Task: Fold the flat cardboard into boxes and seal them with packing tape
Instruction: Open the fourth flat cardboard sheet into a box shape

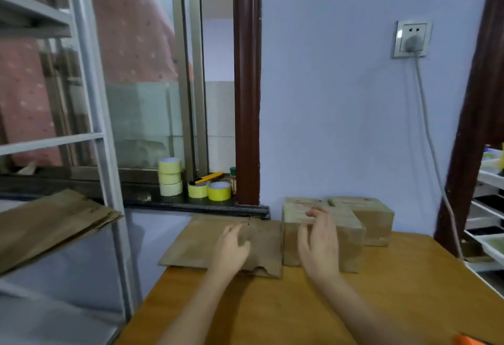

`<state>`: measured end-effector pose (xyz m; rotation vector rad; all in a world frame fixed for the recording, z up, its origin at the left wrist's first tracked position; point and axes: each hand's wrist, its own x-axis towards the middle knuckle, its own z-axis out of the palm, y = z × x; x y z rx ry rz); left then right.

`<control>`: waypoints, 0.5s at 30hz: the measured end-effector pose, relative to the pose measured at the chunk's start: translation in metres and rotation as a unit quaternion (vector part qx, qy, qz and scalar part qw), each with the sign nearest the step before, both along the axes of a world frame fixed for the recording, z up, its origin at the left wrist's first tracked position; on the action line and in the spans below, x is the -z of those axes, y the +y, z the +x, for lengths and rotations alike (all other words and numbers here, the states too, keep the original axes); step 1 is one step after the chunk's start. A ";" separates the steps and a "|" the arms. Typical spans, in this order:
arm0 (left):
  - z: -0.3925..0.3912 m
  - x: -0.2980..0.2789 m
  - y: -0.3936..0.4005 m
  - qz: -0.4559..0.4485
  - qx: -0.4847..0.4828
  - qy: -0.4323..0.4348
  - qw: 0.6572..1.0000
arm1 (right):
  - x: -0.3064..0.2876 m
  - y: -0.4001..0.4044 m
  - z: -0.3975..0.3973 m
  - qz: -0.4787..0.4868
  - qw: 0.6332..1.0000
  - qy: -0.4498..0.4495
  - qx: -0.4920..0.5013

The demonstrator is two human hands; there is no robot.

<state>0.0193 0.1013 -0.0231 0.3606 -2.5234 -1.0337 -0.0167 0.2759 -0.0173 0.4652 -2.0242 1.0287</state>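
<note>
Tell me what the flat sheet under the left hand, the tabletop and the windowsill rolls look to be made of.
Flat sheet: brown corrugated cardboard, matte, with a cut flap slot at its near edge. Tabletop: probably wood or wood-look laminate, orange-brown with a soft sheen; which one is unclear. Rolls: yellow tape wound on cores, slightly glossy, likely plastic packing tape.

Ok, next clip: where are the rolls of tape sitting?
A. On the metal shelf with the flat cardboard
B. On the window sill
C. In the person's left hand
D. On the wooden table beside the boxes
B: the rolls of tape stand on the dark window sill, with a yellow knife resting behind two of them.
</note>
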 end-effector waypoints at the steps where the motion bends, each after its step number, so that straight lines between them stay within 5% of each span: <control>1: 0.004 -0.001 -0.009 -0.021 -0.009 0.002 1.000 | -0.002 -0.011 0.004 0.024 0.999 0.003 -0.023; 6: 0.021 0.004 -0.057 -0.082 -0.066 -0.075 0.992 | 0.013 -0.061 0.018 0.220 0.963 -0.102 -0.117; 10: 0.031 0.019 -0.093 -0.129 -0.109 -0.123 0.978 | 0.030 -0.082 0.019 0.309 0.917 -0.252 -0.027; 15: 0.027 0.034 -0.128 -0.083 -0.130 -0.136 0.979 | 0.039 -0.096 0.014 0.386 0.861 -0.330 0.035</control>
